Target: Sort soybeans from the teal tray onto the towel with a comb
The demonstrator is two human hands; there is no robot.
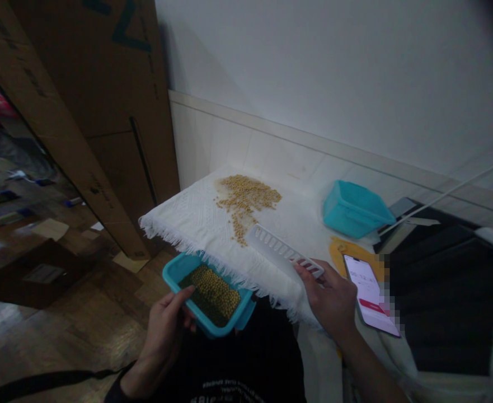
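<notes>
My left hand (168, 319) grips the near left rim of a turquoise plastic tub (216, 331), thumb over the edge. The tub sits just below the table's fringed edge, with yellow soybeans (216, 288) and smaller dark green grains inside. In my right hand (332, 296) is a long white plastic piece with a row of slots (277, 252), its fingers closed around the near end. The far end of this piece rests at or just above the white cloth (196, 210), beside a trail of loose soybeans (246, 196) spread toward the wall.
A second turquoise container (351, 210) stands at the right by the wall. Near it lie a yellow cloth (339, 252) and a lit phone (370, 294). A black bag-like item (451, 291) fills the right side. A tall cardboard box (103, 112) stands left of the table.
</notes>
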